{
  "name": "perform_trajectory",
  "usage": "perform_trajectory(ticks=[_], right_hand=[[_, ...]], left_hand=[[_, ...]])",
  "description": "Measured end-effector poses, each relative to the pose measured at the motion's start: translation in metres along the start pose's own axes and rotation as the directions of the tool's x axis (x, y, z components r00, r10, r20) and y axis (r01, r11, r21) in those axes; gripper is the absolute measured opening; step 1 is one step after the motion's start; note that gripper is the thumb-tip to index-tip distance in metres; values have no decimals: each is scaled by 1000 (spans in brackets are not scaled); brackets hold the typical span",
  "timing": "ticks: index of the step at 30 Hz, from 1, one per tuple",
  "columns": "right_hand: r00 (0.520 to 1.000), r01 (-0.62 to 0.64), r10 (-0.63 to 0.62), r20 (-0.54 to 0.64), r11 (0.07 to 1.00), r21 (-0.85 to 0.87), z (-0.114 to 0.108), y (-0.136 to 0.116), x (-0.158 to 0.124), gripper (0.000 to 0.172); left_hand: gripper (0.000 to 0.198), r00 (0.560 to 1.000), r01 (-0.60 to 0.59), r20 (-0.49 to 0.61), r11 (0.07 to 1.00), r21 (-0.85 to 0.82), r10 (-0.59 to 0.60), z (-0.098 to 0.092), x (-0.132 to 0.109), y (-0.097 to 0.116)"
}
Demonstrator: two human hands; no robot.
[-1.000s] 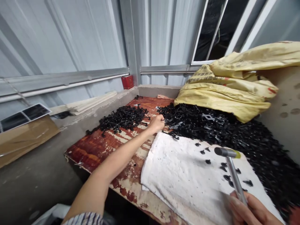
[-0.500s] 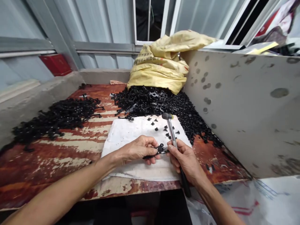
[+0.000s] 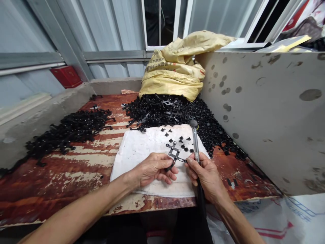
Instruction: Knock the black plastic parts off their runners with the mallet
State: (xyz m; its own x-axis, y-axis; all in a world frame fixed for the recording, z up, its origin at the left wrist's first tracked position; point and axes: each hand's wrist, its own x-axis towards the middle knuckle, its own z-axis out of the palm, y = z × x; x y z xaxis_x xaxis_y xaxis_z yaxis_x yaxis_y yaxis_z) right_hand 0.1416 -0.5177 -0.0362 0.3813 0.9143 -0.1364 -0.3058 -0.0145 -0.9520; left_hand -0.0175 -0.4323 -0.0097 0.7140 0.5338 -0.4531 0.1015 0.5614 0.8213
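Between both hands, above the white cloth [image 3: 137, 149], a black scissor linkage [image 3: 174, 151] is spread into a crossed lattice. My left hand [image 3: 157, 167] pinches its lower left arm between thumb and fingers. With thumb and fingertip, my right hand [image 3: 201, 171] grips the linkage's right end. That same hand also holds a hammer [image 3: 195, 142], its dark head up and its black handle pointing down past the table edge. Several small black studs [image 3: 183, 146] lie on the cloth just behind the linkage.
A large heap of black linkages [image 3: 162, 110] spills from a yellow sack [image 3: 172, 79] at the back. Another pile [image 3: 68, 130] lies on the left of the worn red tabletop [image 3: 83, 152]. A spotted panel [image 3: 259, 118] stands along the right; a red box [image 3: 66, 76] sits back left.
The linkage has gone from folded to spread out as its ends were worked by both hands. The hammer has shifted slightly right and stands more upright. The view has moved a little.
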Motion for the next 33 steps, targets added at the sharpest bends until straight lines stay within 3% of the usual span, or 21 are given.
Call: perform_trajectory(ticks=[4, 11, 15, 19, 33], right_hand=[[1000, 10, -9, 25, 999, -48, 1, 1, -2, 37], [996, -11, 31, 78, 969, -247, 2, -4, -7, 35], [999, 20, -10, 41, 970, -243, 2, -5, -9, 41], [999, 38, -37, 9, 982, -186, 2, -4, -8, 41], [1000, -3, 6, 14, 985, -173, 0, -3, -6, 41]], left_hand=[[39, 999, -49, 15, 991, 124, 48, 3, 3, 13], [18, 974, -78, -191, 975, 210, 119, 13, 18, 21], [25, 968, -49, -212, 927, 371, 136, 1, 29, 26], [25, 956, 15, -279, 932, 362, 93, -16, 42, 39], [30, 966, 17, -241, 904, 428, 96, -20, 53, 45]])
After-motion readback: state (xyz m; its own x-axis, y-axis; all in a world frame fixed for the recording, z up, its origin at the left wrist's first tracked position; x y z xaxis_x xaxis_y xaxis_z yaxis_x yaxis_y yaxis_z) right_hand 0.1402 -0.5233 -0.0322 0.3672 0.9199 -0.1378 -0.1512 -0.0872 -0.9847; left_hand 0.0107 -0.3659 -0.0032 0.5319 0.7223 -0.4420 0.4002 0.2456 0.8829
